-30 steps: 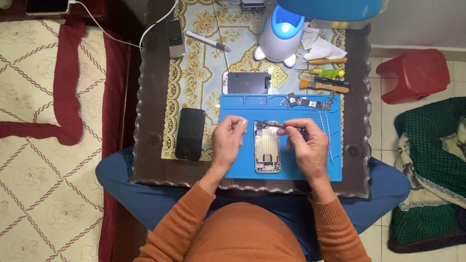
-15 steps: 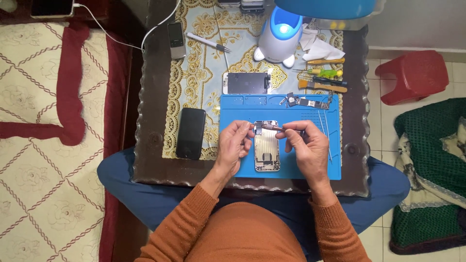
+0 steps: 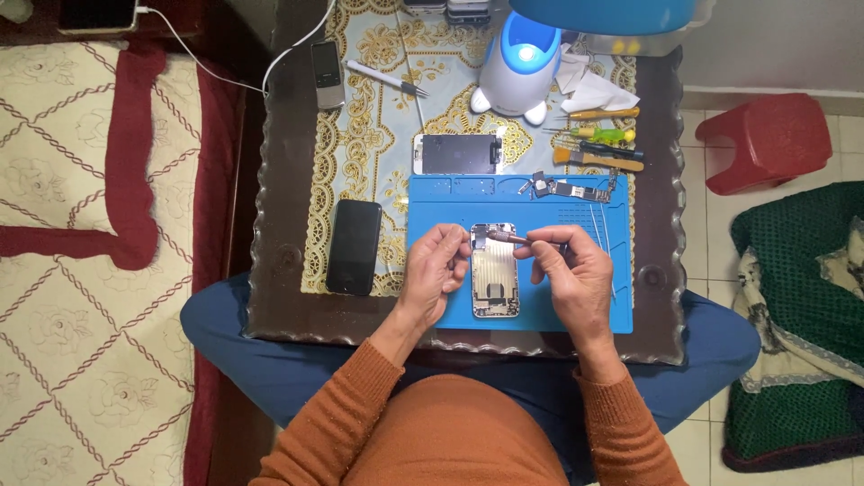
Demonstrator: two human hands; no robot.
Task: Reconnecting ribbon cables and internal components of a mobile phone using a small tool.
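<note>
steadying opened phone shell (image 3: 495,274) on blue mat (image 3: 432,202) with left hand (image 3: 434,270), fingers curled against its edge; pinching thin tool (image 3: 506,238) in right hand (image 3: 569,270), tip touching shell's top.

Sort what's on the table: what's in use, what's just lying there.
In use: opened phone shell, steadied by left hand; thin tool in right hand; blue repair mat.

Lying about: black phone, detached screen, screwdrivers, brush, blue lamp.
</note>
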